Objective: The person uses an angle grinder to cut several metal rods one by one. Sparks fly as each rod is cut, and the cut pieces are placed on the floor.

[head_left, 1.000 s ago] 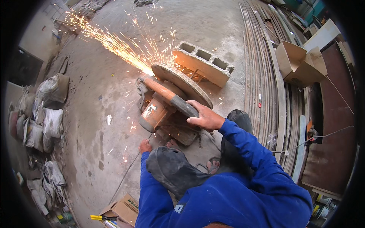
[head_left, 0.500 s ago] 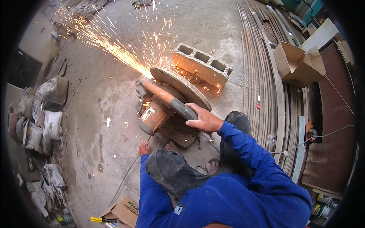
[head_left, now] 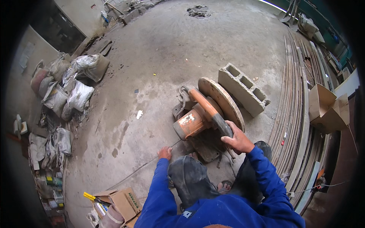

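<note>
An orange cut-off saw (head_left: 197, 121) with a large round cutting disc (head_left: 225, 104) stands on the concrete floor before my knees. My right hand (head_left: 238, 138) is closed around the dark grip (head_left: 221, 124) at the end of its orange arm. Low by my left knee, my left hand (head_left: 165, 152) is closed on a thin, dark rod (head_left: 138, 170) that runs along the floor toward the saw; its fingers are partly hidden. No sparks come off the disc. Beyond the disc, a grey hollow concrete block (head_left: 243, 90) lies on the floor.
Long metal bars (head_left: 291, 102) lie along the right, beside an open cardboard box (head_left: 327, 110). Dusty sacks (head_left: 81, 95) are piled at the left. Near my left arm, another cardboard box (head_left: 127, 205) holds a yellow-handled tool (head_left: 89, 196). A white scrap (head_left: 139, 114) lies on the floor.
The spray of sparks from the disc has stopped. My view has shifted, so the saw and block appear farther right. Both hands keep their places on the grip and the rod.
</note>
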`<state>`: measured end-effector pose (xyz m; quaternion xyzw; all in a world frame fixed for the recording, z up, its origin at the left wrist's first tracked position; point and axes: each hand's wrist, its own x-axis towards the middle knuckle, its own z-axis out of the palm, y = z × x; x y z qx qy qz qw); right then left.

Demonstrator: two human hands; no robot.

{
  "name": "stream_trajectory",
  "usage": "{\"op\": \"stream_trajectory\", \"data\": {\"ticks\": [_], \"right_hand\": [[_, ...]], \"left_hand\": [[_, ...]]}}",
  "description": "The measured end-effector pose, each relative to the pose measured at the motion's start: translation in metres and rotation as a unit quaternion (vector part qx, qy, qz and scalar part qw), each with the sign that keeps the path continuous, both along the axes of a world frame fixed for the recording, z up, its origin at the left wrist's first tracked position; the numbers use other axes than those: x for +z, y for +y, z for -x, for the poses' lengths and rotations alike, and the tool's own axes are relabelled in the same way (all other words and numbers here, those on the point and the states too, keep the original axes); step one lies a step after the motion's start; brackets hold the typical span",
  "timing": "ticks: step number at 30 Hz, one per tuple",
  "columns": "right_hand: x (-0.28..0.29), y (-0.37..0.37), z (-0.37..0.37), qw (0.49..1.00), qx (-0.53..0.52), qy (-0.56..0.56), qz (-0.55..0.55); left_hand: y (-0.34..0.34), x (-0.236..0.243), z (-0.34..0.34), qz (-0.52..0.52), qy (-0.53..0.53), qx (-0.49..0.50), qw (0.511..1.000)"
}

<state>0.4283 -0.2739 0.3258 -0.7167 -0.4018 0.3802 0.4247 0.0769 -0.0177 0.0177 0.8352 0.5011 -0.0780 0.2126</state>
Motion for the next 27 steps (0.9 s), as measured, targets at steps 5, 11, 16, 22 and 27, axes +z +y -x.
{"op": "stream_trajectory", "data": {"ticks": [5,11,16,22,27], "right_hand": [[0.021,0.035,-0.018,0.996,0.029,-0.024,-0.083],[0.078,0.108,-0.050,0.973,0.183,-0.138,0.002],[0.130,0.138,-0.049,0.973,0.168,-0.131,0.084],[0.138,0.143,-0.045,0.981,0.120,-0.120,0.098],[0.123,0.146,-0.048,0.891,0.265,-0.363,0.061]], "left_hand": [[0.007,0.007,0.061,0.023,0.117,0.046,0.992],[0.019,0.017,0.133,-0.016,0.179,0.074,0.981],[0.039,0.005,0.147,0.011,0.156,0.054,0.986],[0.051,-0.016,0.126,-0.002,0.150,-0.023,0.988],[0.050,-0.027,0.078,-0.006,0.140,-0.063,0.988]]}}
